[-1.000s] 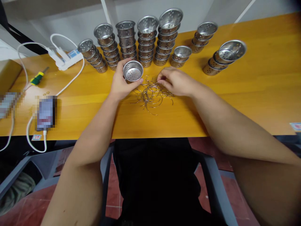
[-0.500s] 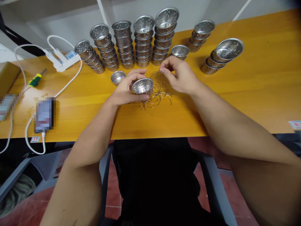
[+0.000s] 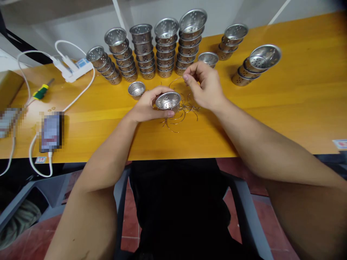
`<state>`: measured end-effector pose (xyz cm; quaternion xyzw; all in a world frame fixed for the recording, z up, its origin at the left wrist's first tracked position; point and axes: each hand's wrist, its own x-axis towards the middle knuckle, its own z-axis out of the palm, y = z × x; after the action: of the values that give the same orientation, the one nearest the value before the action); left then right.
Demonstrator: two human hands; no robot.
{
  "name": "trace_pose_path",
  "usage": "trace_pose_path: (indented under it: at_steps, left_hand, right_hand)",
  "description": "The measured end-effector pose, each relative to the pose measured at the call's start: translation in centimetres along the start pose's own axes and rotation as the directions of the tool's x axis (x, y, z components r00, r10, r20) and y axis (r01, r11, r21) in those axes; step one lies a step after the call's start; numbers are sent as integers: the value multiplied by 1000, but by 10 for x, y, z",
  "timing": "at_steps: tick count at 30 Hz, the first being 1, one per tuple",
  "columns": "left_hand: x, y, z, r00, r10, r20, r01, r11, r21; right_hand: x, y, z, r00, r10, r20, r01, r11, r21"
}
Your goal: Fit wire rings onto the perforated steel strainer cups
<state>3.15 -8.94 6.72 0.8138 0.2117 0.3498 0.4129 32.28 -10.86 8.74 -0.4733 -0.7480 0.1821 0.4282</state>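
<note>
Here, left hand point(image 3: 148, 105) wraps cup point(image 3: 168, 101); right hand point(image 3: 205, 86) pinches wire point(image 3: 175, 79).

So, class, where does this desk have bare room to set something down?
Bare: right of the rightmost cup stack, and between the phone and left forearm. Crowded: the back stacks and the wire pile by left hand and right hand.
</note>
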Motion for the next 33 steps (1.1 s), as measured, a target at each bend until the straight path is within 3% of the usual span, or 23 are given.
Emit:
trace_pose_path:
  at_steps: [7, 15, 21, 28, 33]
  left_hand:
    - [4, -8, -4, 999, -9, -47, 13, 997, 74]
    - [6, -24, -7, 980, -80, -182, 49, 985, -167]
    - [5, -29, -3, 978, -91, -190, 58, 983, -172]
    - [11, -20, 4, 994, -27, -102, 16, 993, -114]
    - [13, -21, 5, 994, -10, -106, 7, 999, -33]
  right_hand:
    - [0, 3, 6, 999, -33, 30, 32, 999, 13]
    - [-4, -1, 7, 991, -49, 124, 44, 998, 43]
    - [-6, -3, 7, 971, -69, 227, 62, 997, 39]
    - [-5, -7, 7, 985, -19, 173, 32, 997, -74]
    - [-7, -11, 17, 986, 12, 168, -17, 1000, 24]
